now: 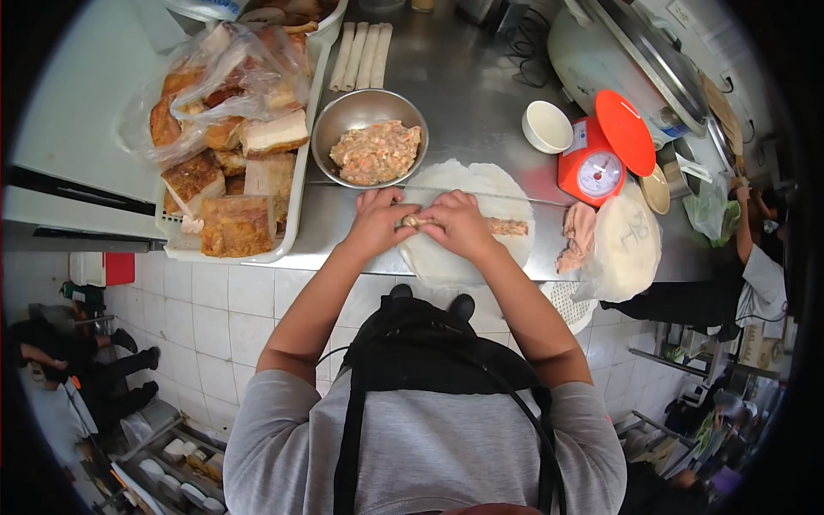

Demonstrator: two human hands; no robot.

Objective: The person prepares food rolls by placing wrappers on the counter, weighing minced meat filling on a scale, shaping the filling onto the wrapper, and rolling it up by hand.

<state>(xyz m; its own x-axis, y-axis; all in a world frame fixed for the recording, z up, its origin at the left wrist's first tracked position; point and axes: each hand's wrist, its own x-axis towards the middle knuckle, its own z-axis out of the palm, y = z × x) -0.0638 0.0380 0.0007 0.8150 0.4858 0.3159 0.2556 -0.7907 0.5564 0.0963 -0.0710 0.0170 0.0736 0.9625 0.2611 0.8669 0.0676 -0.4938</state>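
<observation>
- Working at a steel table [468,94], under and all around the bowl.
- Finding a tray [296,210], heaped with meat [236,225], to the left of the bowl.
- Using a round sheet [493,189], spread just beside the bowl on its near right side.
- Taking as landmark the bowl [369,107] itself, with mince [378,153] inside.
- Seeing four rolls [360,56] side by side, just beyond the bowl.
- Pinching, with left hand [374,225] and right hand [457,223] nearly meeting on the bowl's near side, fingers curled, what looks like the left end of the strip [510,227]; unable to tell how firmly.
- Shaping, most likely, that strip of mince into a line; calling for light, even pressure at the left end, to spare the thin sheet. Lying on the bowl's near right side, between the hands, under the right, and bare beyond it.
</observation>
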